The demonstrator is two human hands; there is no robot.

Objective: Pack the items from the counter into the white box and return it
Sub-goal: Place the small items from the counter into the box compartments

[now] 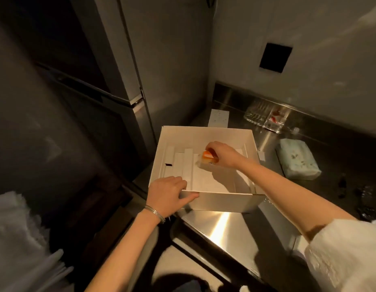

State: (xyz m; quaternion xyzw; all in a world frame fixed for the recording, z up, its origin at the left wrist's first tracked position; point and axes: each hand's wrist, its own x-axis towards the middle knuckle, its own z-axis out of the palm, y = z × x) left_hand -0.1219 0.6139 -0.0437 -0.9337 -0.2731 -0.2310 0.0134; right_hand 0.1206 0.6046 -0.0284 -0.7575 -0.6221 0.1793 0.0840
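The left hand (169,189) clamps the near-left corner of the white box (223,202), fingers curled over the rim, probably to steady it at the edge of the steel counter (216,226). Inside the box, toward 12 o'clock, the right hand (219,153) closes its fingertips on a small orange item (206,155), apparently setting it on the floor of the box. Unpacked items lie beyond: a pale blue pack (296,160) at 2 o'clock, a clear plastic tray (267,118) and a white card (217,118) at 1 o'clock. The tall box walls force the reach in from above. A refrigerator (128,60) stands at 11 o'clock.
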